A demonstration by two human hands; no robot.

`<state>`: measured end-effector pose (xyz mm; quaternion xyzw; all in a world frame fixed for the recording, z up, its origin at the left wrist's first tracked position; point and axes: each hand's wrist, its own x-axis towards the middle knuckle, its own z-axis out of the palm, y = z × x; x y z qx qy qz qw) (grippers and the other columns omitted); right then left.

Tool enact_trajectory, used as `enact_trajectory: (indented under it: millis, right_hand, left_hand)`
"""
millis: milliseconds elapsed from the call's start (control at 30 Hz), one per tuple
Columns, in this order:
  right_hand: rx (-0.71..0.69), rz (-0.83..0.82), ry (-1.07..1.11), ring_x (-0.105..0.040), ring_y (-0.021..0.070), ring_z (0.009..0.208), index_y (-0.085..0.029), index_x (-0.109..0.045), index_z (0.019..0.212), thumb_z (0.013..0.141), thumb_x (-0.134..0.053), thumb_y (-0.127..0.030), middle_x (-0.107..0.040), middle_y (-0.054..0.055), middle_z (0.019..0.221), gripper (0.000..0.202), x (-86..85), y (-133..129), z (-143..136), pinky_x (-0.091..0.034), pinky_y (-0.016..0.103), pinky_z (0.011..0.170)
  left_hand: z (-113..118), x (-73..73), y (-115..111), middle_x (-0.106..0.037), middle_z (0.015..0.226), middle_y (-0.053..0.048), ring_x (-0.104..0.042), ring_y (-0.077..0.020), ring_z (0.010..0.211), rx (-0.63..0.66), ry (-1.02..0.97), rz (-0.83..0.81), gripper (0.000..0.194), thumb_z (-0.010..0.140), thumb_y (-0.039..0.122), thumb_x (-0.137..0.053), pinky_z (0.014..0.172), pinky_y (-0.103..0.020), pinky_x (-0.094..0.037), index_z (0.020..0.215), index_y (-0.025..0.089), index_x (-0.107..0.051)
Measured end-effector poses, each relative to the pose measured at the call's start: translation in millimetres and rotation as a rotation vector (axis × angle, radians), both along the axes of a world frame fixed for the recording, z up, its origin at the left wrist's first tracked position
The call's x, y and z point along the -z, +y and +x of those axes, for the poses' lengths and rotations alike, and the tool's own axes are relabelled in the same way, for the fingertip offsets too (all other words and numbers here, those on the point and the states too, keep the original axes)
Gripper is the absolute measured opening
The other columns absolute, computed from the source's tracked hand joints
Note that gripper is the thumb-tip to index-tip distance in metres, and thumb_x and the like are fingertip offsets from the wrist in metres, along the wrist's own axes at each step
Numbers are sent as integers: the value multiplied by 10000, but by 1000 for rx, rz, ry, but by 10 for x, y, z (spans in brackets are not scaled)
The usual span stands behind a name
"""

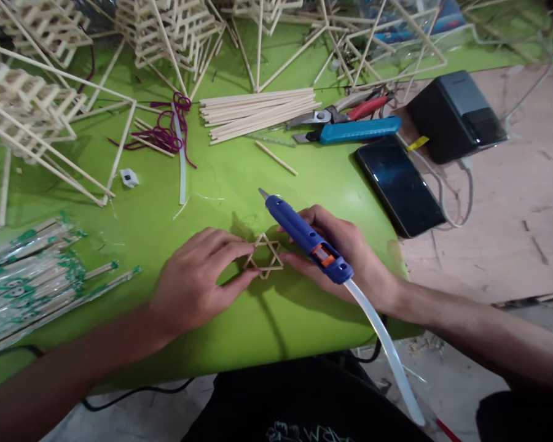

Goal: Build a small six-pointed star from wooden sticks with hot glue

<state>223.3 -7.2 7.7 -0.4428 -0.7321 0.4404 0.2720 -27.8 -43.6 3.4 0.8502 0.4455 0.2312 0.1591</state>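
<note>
Head view: left hand [190,279] angles inward, pinching star [270,267].

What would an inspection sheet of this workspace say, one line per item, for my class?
Surface: green tabletop, with thin strands on it.
Job's things: small stick star; blue glue gun with a long glue stick in its rear.
Clutter: wooden sticks, purple cord, red-handled tool, blue-handled cutter, phone, wrapped sticks.
Grippers: left hand has its fingers on the star; right hand holds the glue gun.
Cables: white cable loops beside the phone; dark cable at the near edge.
Surroundings: stick frames behind; black box at right.
</note>
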Motion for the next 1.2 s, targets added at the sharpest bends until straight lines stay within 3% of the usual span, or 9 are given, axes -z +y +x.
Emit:
enact_trajectory:
  millis: [333,500,867,1033,1200]
  right_hand:
    - [-71,-13,47,-541,69,603,-191,-530,986,727,-690,-46,-654,-47,802,337,-64,15,-8,-419,215,541]
    - [-72,-73,55,-598,104,640,-210,-502,965,712,-665,-35,-649,-48,770,348,-33,-13,2,-442,234,561]
    - [-73,-75,36,-506,67,540,-214,-480,941,718,-663,-49,-627,-63,739,332,-13,-20,3,-383,222,493]
    - [-62,-87,46,-585,97,608,-213,-490,963,718,-658,-47,-622,-58,738,341,-17,-27,-5,-422,230,531]
    - [-51,-59,36,-576,92,598,-214,-496,957,713,-658,-37,-625,-60,732,342,-17,-26,-12,-424,229,534]
  left_hand:
    - [44,-15,-48,-685,923,-46,-620,-214,830,5,89,62,253,902,344,-729,711,-371,-509,1073,187,-630]
    - [45,-21,-45,-687,915,-46,-625,-211,827,-4,68,54,241,906,345,-723,720,-369,-509,1060,188,-624]
    - [39,2,-41,-686,914,-48,-630,-208,839,10,70,77,234,905,336,-730,735,-373,-528,1049,183,-629]
    - [35,-5,-52,-690,911,-49,-640,-212,834,4,79,76,218,914,356,-710,733,-381,-530,1037,197,-623]
    - [44,-7,-53,-692,892,-41,-630,-211,805,7,99,91,219,917,377,-704,720,-382,-515,1032,213,-615]
